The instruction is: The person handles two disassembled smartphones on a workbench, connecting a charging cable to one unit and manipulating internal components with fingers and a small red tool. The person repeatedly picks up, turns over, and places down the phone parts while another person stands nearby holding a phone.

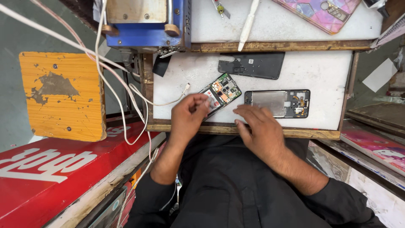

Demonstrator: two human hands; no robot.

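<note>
My left hand pinches the near end of a green phone circuit board that lies on the white work surface. My right hand rests flat on the surface's front edge, fingers spread, touching nothing else. Just beyond its fingertips lies an opened phone body with its insides exposed. A black phone back cover lies farther back.
A blue machine stands at the back left with white cables trailing down. On the upper shelf lie a pink patterned phone case, a white tool and a screwdriver. An orange stool and a red box sit left.
</note>
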